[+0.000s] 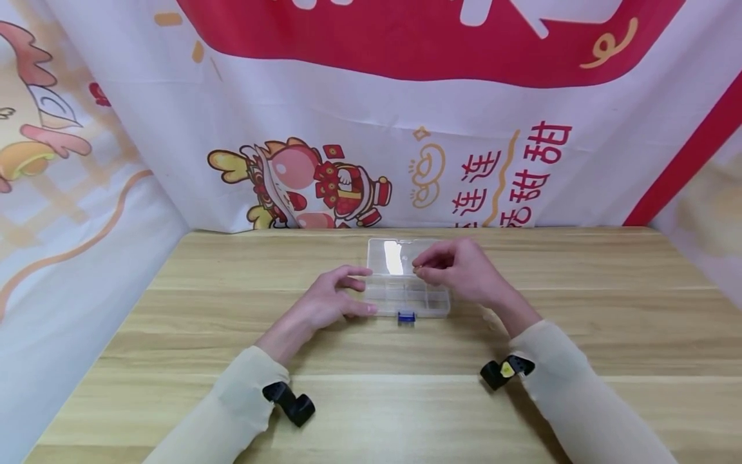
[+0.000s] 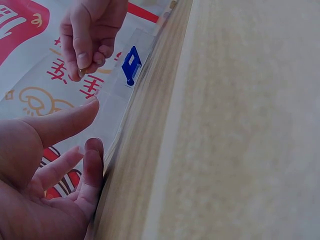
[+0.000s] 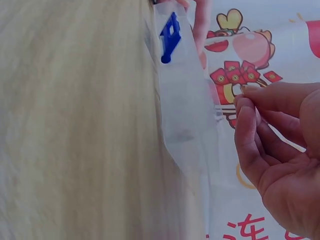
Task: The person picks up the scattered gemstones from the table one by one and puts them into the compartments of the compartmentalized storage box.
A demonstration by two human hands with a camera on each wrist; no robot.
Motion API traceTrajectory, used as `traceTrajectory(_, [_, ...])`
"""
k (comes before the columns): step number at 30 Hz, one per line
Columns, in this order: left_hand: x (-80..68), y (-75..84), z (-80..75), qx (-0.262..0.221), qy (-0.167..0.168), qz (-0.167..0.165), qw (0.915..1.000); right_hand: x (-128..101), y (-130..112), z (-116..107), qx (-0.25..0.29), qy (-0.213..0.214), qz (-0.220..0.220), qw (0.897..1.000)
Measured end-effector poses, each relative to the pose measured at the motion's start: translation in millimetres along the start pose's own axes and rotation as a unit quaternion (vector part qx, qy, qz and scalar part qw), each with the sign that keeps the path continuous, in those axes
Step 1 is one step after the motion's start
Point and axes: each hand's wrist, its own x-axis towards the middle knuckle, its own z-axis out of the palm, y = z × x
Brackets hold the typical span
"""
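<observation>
Right hand [image 1: 464,274]: thumb and fingertips pinched together on a small gold-brown piece [image 1: 416,269]. Mostly covered by fingers, so can't tell its shape or long axis.

Key relation: piece vs box [image 1: 431,314]. In the head view the piece sits over the hinge line, a bit right of the box's middle, with the wells on the near side of it, toward the table's near edge. Wrist views put it up in the air, apart from the box. Height can't be judged exactly. Offset from piece to wells reads as down and toward the near edge, with little sideways.

Box lies flat on the table [image 1: 371,419], near the far edge, about midway between the far corners. Long axis runs left-right, parallel to that edge. Lid [image 1: 379,256] is flipped back toward the far edge; blue latch [image 1: 406,317] is on the near side. Can't make out any well contents.

Left hand [image 1: 333,299] is at the box's left end, thumb by the near left corner, index by the hinge line. Thumb and fingers spread apart, not pinching anything. Looks like light contact; how firm, can't tell. Right hand has the piece; left is well placed to steady the box.
</observation>
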Motion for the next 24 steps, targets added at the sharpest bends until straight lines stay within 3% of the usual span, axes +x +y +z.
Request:
traceTrajectory(10, [0.9,-1.2,-0.7,-0.002,-0.004,-0.003,1.0000,0,-5,10,0.018,0.003,0.032,0.999])
traceTrajectory(24, [0.3,-1.6,-1.6,-0.003,-0.007,0.003,1.0000,2,-11,20,0.013,0.011,-0.007,1.000])
